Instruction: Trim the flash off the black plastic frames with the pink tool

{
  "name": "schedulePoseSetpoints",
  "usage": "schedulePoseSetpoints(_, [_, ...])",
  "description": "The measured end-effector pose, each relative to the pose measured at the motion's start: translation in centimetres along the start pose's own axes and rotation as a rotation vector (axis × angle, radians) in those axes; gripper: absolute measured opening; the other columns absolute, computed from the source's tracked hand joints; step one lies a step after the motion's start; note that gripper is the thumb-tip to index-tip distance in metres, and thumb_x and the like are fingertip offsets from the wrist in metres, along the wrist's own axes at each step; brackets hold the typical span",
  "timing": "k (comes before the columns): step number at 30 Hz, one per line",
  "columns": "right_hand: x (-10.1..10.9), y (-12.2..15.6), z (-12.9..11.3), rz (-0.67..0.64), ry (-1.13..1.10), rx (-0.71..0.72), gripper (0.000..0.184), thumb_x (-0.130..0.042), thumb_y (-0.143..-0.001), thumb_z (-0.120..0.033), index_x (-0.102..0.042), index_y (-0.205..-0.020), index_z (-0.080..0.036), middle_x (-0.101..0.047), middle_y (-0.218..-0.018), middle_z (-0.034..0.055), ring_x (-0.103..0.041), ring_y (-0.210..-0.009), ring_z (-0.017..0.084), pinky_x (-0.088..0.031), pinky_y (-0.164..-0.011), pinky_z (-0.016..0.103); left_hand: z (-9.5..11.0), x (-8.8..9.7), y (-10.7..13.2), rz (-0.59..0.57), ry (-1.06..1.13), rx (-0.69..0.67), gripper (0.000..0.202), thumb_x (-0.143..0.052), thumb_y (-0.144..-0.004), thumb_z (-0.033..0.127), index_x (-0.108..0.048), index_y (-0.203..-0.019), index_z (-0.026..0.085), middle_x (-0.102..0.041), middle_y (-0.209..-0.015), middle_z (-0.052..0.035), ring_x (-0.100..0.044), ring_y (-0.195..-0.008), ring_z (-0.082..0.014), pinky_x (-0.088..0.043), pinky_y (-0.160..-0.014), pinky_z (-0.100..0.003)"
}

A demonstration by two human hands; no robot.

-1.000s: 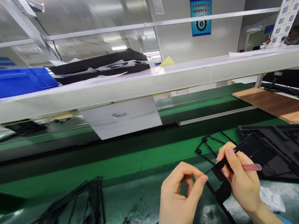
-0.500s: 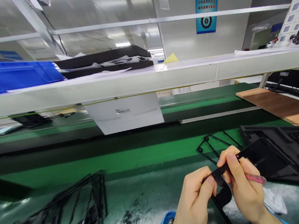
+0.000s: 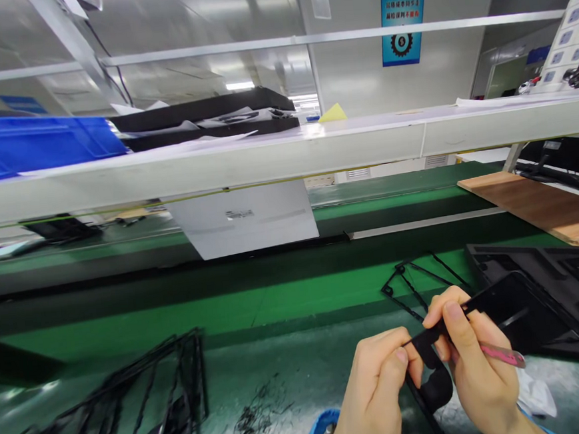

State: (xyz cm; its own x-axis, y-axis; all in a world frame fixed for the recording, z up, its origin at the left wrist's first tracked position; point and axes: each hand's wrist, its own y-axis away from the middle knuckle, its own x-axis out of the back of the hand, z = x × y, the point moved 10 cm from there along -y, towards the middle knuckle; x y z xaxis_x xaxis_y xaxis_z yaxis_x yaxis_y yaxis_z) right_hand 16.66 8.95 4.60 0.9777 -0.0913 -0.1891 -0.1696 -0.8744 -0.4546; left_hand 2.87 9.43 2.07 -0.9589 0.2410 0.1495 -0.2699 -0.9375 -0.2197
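My right hand (image 3: 476,363) is closed round a thin black plastic frame part (image 3: 496,297) and also holds a pink tool (image 3: 503,355) that sticks out to the right. My left hand (image 3: 378,390) pinches the left edge of the same black part between thumb and forefinger. Both hands are low in the view, over the grey-green bench top (image 3: 282,378). A rounded black lobe of the part (image 3: 436,387) hangs below the fingers.
A heap of thin black frames (image 3: 134,403) lies at the left, with black scraps (image 3: 255,417) beside it. Another black frame (image 3: 414,277) and black trays (image 3: 565,275) lie right. A wooden board (image 3: 539,204), a white shelf (image 3: 284,154), a blue bin (image 3: 38,143).
My left hand moved right from an open pinch to grip the black part's edge. Both hands dropped slightly lower in view.
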Motion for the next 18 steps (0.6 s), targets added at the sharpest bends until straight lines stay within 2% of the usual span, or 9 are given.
schedulePoseSetpoints(5, [0.0, 0.6, 0.4, 0.094, -0.019, -0.124, 0.039, -0.061, -0.115, -0.053, -0.071, -0.092, -0.023, -0.049, -0.067, -0.0039, -0.047, -0.059, 0.012, -0.04, -0.058, 0.024, 0.2, 0.3, 0.0, 0.029, -0.002, -0.005, 0.044, -0.042, -0.105, 0.035, -0.056, -0.065, 0.022, -0.068, -0.074, -0.0059, -0.062, -0.08, -0.0217, -0.047, -0.087, -0.031])
schedulePoseSetpoints(11, [0.0, 0.7, 0.2, 0.107, -0.01, -0.128, 0.041, -0.062, -0.113, -0.055, -0.071, -0.09, -0.023, -0.049, -0.067, -0.0034, -0.046, -0.06, 0.013, -0.038, -0.058, 0.026, -0.3, 0.2, 0.0, -0.002, 0.009, -0.001, 0.045, -0.043, -0.104, 0.037, -0.062, -0.066, 0.021, -0.069, -0.074, -0.0076, -0.065, -0.082, -0.0234, -0.049, -0.079, -0.03])
schedulePoseSetpoints(18, [0.2, 0.3, -0.3, 0.1, 0.014, -0.112, 0.042, -0.057, -0.116, -0.053, -0.068, -0.089, -0.022, -0.049, -0.069, -0.0038, -0.047, -0.058, 0.012, -0.039, -0.055, 0.025, 0.7, -0.2, 0.3, -0.055, -0.04, -0.044, 0.054, -0.043, -0.112, 0.047, -0.064, -0.069, 0.021, -0.07, -0.076, -0.0056, -0.063, -0.08, -0.0209, -0.047, -0.091, -0.03])
